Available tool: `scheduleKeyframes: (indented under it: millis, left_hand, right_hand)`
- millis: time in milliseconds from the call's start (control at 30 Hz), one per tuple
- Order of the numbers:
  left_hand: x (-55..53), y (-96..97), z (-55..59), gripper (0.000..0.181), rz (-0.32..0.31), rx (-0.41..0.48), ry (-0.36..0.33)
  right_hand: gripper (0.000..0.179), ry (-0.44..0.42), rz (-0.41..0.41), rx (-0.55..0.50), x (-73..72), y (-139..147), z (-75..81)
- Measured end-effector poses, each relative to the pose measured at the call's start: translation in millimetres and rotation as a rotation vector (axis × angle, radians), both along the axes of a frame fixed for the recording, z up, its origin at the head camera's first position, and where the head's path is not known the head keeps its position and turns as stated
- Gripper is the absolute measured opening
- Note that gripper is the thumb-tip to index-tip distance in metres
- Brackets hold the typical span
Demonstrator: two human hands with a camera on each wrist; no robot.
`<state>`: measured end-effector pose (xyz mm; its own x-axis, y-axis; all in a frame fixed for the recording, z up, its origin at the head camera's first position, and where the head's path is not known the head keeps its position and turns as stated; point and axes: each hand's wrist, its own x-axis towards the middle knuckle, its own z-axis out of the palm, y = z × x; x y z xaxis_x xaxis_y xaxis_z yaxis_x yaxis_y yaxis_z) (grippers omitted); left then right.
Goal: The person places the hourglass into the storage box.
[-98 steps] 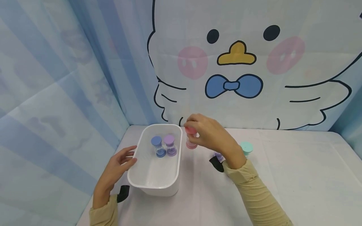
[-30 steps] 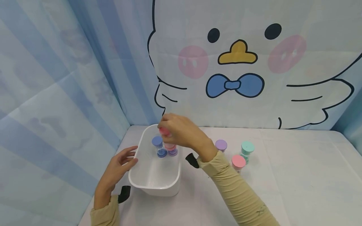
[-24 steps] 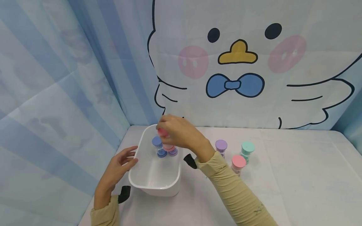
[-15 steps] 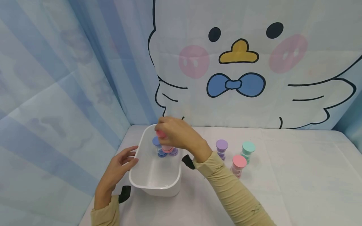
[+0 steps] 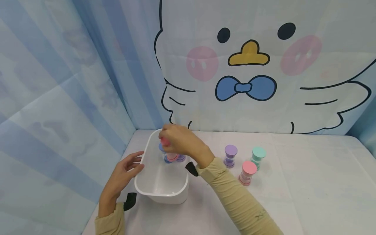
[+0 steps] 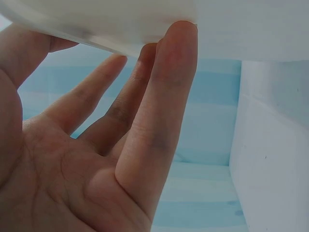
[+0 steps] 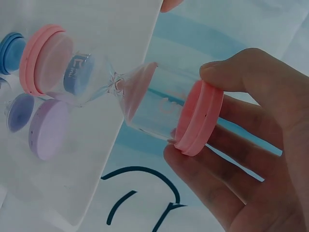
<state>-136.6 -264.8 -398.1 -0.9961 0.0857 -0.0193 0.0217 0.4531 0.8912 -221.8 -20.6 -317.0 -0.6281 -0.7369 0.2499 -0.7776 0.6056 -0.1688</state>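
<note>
My right hand (image 5: 180,140) pinches the pink cap of an hourglass (image 7: 159,101) and holds it over the white bin (image 5: 160,195). Glass bulbs and pink sand show clearly in the right wrist view. Below it in the bin stand a blue hourglass (image 5: 168,160) and a purple hourglass (image 5: 181,158), both partly covered by my hand and the pink one. At the bin's left side, my left hand (image 5: 121,171) rests its fingertips against the outer wall. From the left wrist view, those fingers look extended and only their tips meet the bin (image 6: 120,29).
On the white table (image 5: 317,182), right of the bin, stand another purple hourglass (image 5: 230,156), a mint green hourglass (image 5: 258,156) and a second pink hourglass (image 5: 247,173). A cartoon-printed cloth (image 5: 246,114) closes off the back, and a blue-striped curtain (image 5: 58,130) the left.
My right hand has carried the pink hourglass from beside the bin leftward over it, then lowered it slightly. The table hourglasses have come into fuller view. My left hand has stayed on the bin.
</note>
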Motion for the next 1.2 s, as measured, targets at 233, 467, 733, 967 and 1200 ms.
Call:
scheduleKeyframes:
  millis: [233,467,733,967,1200]
  left_hand:
    - [-0.7,-0.1,-0.7,0.053,0.007,-0.006,-0.007]
    - [-0.8,-0.1,-0.5,0.053,0.009,0.004,-0.023]
    - [-2.0,0.3,1.3,0.053,0.009,0.016,-0.046]
    - [-0.9,0.2,0.9,0.053,0.013,0.01,-0.027]
    - [-1.5,0.3,0.0,0.053,0.014,0.003,-0.025]
  right_hand:
    - [0.016,-0.019,-0.002,0.01,-4.1,-5,-5.4]
    - [0.017,-0.027,-0.017,0.057,-6.3,-12,-8.0]
    - [0.021,-0.067,-0.014,0.074,-7.4,-19,-8.5]
    - [0.024,-0.094,0.035,0.116,-8.8,-24,-11.1]
    - [0.022,-0.099,0.033,0.134,-7.3,-29,-13.6]
